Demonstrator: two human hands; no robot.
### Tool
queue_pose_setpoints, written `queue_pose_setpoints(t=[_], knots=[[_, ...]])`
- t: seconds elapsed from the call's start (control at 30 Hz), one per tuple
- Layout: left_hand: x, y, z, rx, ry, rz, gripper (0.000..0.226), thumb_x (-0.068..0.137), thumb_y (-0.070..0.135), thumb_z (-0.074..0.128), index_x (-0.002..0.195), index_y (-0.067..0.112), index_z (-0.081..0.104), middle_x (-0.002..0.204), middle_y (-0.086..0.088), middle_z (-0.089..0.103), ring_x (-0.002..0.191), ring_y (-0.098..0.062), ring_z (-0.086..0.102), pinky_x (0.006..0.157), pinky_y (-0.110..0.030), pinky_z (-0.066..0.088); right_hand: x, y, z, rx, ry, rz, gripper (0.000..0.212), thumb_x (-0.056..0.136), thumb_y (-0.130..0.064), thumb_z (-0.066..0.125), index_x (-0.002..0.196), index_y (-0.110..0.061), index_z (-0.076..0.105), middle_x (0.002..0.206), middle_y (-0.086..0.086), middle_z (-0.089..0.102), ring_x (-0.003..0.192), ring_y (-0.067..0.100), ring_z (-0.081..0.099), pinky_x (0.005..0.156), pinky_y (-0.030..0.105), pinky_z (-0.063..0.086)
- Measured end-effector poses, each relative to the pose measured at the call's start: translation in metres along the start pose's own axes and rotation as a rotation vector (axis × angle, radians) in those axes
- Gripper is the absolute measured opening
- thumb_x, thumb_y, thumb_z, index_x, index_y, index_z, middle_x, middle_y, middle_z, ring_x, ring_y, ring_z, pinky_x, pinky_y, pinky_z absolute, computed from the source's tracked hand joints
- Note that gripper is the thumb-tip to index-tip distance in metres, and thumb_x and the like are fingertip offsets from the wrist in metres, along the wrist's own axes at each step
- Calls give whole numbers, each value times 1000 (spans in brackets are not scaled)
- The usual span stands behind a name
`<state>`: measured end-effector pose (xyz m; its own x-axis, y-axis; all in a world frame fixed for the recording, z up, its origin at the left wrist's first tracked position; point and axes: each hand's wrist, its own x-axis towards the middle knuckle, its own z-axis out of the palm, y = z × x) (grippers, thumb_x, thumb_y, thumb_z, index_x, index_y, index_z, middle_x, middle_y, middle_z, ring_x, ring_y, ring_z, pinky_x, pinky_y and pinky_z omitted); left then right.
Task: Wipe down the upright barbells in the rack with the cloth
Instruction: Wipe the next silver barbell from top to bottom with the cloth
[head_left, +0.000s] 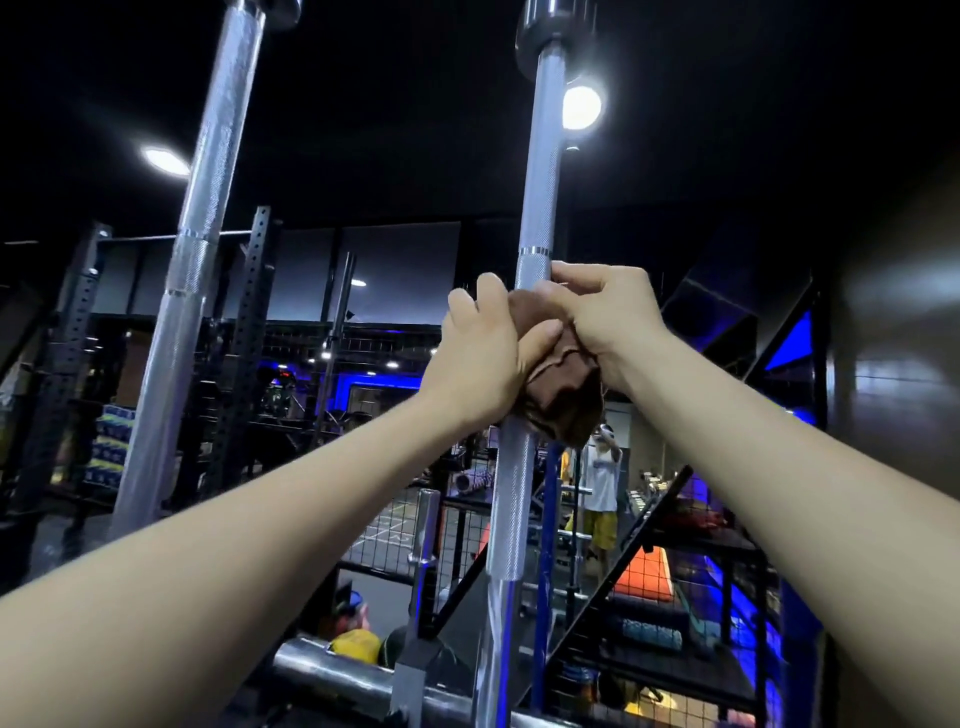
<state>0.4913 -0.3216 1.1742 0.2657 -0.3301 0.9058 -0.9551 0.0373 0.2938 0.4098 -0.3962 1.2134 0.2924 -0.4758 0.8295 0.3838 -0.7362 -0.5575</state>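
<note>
A silver upright barbell (537, 197) stands in front of me, its knurled shaft running from a collar at the top down into the rack. A brown cloth (563, 387) is wrapped around its middle. My left hand (480, 353) grips the cloth and bar from the left, and my right hand (605, 312) grips them from the right, fingers curled round the shaft. A second upright barbell (200, 223) leans at the left, untouched.
A steel crossbar of the rack (332, 675) runs low in front. Black perforated rack uprights (249, 322) stand behind at left. A person (602, 483) stands farther back among gym equipment. A dark wall (893, 389) is close on the right.
</note>
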Motion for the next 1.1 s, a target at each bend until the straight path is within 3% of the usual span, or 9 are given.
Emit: queue_pose_setpoints(t=[0.07,0.2,0.4,0.57,0.73,0.9,1.03,1.1], knots=[[-21,-10,6,1,-44,1,48,92,45,49,114,5,35,112,-14,37,108,-35,43,89,-45,40,-2,-1,0,118,-29,88,16,87,0,64,83,-14,70,67,-2,64,63,10,56,72,27,54],[-59,-21,14,25,-138,0,40,90,48,47,102,12,31,104,-9,36,100,-30,43,90,-43,39,-9,-6,-2,151,-34,124,20,89,-4,63,79,-20,66,71,-2,63,64,7,57,66,22,50],[-47,-19,9,70,-115,-17,48,90,50,48,108,8,35,106,-10,37,102,-33,45,89,-46,42,-8,-2,2,253,-16,178,10,89,-4,64,89,-13,65,73,-3,64,55,0,59,68,20,55],[-12,-6,9,-33,-7,-78,53,91,48,50,116,5,35,114,-16,39,109,-37,45,91,-50,42,-6,2,6,348,41,154,19,87,3,63,76,-13,64,56,-5,63,42,-1,55,48,13,49],[-41,-8,17,16,-6,-64,53,91,47,49,118,4,35,115,-15,37,108,-35,42,88,-45,40,-10,-3,3,287,-28,160,22,86,-1,66,71,-16,65,62,2,64,48,8,57,56,25,55],[-71,-20,14,11,-81,-57,50,90,48,49,111,4,37,106,-12,38,104,-33,42,92,-43,37,-6,-9,6,163,-36,140,14,84,0,68,77,-12,67,71,5,63,69,17,61,81,43,57],[-31,-12,4,-83,-27,-91,50,88,50,53,110,8,38,104,-10,38,103,-34,46,91,-47,42,2,-2,8,46,-5,108,18,82,-5,72,71,-19,68,61,-2,61,54,10,53,72,38,56],[-9,-5,1,-67,-2,-95,54,88,51,54,113,7,36,104,-10,37,104,-37,48,89,-48,44,5,3,10,10,17,75,17,80,-8,73,69,-21,69,62,-2,64,58,13,57,69,34,53]])
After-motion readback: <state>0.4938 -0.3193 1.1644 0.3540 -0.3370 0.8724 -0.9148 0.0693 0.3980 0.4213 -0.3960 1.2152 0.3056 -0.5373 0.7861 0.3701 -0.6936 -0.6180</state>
